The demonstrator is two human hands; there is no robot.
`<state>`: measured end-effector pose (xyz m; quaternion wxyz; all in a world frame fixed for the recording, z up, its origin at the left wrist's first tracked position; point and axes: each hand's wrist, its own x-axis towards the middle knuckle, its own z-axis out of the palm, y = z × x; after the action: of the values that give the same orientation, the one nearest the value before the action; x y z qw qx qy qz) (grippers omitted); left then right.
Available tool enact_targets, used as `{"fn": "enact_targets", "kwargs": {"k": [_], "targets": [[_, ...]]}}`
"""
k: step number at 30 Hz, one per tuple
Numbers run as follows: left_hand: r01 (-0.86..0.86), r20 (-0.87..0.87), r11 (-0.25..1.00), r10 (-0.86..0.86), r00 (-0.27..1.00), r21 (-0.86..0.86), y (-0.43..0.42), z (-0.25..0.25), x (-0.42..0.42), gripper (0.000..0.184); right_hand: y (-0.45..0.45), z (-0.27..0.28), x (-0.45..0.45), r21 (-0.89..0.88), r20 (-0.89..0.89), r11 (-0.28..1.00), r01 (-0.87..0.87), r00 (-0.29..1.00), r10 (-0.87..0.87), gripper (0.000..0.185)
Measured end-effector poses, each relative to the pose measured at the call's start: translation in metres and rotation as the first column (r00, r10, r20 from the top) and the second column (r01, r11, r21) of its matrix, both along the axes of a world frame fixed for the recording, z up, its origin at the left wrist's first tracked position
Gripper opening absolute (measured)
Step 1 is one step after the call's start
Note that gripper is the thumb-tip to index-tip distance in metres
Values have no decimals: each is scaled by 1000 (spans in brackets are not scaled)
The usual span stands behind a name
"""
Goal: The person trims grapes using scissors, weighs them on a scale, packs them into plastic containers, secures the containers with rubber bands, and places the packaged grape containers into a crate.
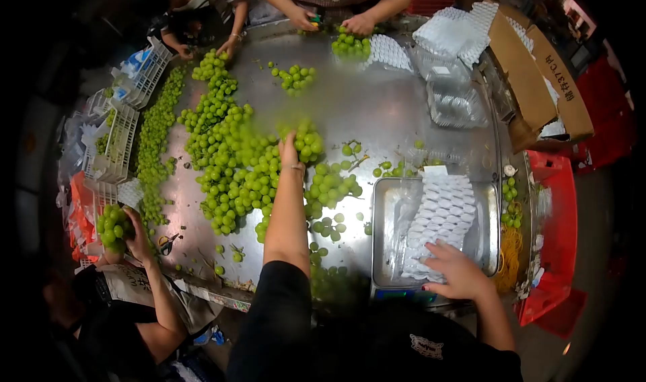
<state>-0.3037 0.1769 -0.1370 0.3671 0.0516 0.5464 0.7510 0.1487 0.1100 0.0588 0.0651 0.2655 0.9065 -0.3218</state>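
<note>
My left hand [289, 155] reaches out over the metal table, with its fingers around a bunch of green grapes [309, 144]; the grapes partly hide the fingertips. A big heap of green grape bunches [229, 140] lies just left of it. My right hand [457, 272] rests, fingers spread, on a white foam net [441, 210]. Under the net a clear plastic box [479, 228] sits in a metal tray [385, 237] on a scale [402, 293], whose display is partly covered.
Co-workers' hands handle grapes at the far edge and left. Scissors [167, 244] lie on the left. Clear boxes [457, 104], foam nets [456, 32] and a cardboard box [521, 79] stand back right. White crates [121, 140] line the left; a red crate [557, 227] is right.
</note>
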Motion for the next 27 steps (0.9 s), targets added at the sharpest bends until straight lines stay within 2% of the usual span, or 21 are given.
{"fn": "enact_targets", "kwargs": {"k": [1,2,3,4,5,6,7,8,10,11,13,15,16,18,19,20,22,23,25,26,27], "targets": [[24,277,977,-83,957,211,-2,-1,1,49,0,2,1,6,18,999,-41,999,41,47],[24,270,974,-87,959,226,-10,14,10,49,0,5,3,10,38,997,-80,996,80,47],[34,318,920,-169,933,390,-21,29,19,45,2,8,4,22,34,996,-83,996,82,47],[30,348,841,-256,902,540,-34,53,32,40,6,11,6,-111,-21,993,-25,1000,23,43],[87,305,784,-338,890,614,-48,83,50,37,7,14,7,-253,-63,967,22,997,-39,39],[152,232,747,-384,894,647,-62,99,66,38,8,15,5,-255,-62,967,11,998,-28,39],[223,155,705,-430,890,674,-73,114,83,39,9,16,-2,-394,-229,916,75,957,-177,41],[224,172,720,-432,885,657,-86,134,111,45,9,16,-10,-533,-362,839,112,866,-345,44],[261,122,812,-374,919,522,-109,174,177,66,0,17,-40,-664,-635,747,-33,551,-541,59],[274,47,878,-317,947,392,-121,191,208,81,-3,28,-53,-744,-591,665,-66,531,-607,64],[439,-137,734,-436,890,518,-143,214,253,89,0,36,-48,-822,-517,565,-70,506,-690,70],[533,-147,661,-547,824,528,-168,224,272,98,3,29,-26,-958,-273,286,-31,410,-870,67],[560,-179,701,-543,821,441,-178,222,273,96,11,29,-11,-964,-244,265,-4,401,-883,67],[578,-347,784,-489,800,227,-187,206,278,80,38,32,17,-927,-160,-122,-354,669,-726,63],[589,-473,808,-514,715,11,-188,183,283,76,51,27,27,-928,-150,-131,-349,670,-727,63],[555,-572,807,-558,601,-204,-189,160,288,72,64,19,36,-983,-102,-57,-173,780,-618,62],[517,-668,809,-550,500,-279,-190,132,306,69,75,6,38,-977,31,177,121,896,-444,55],[521,-667,806,-554,498,-281,-192,129,309,69,72,10,29,-977,32,174,123,894,-447,55],[504,-681,776,-603,415,-380,-197,124,316,69,61,20,8,-739,410,340,582,788,-459,42],[505,-666,792,-585,463,-345,-196,124,316,68,65,13,12,-741,414,330,585,784,-462,42],[528,-592,802,-577,563,-280,-196,123,316,69,72,1,19,-605,130,676,420,890,-437,36]]}}
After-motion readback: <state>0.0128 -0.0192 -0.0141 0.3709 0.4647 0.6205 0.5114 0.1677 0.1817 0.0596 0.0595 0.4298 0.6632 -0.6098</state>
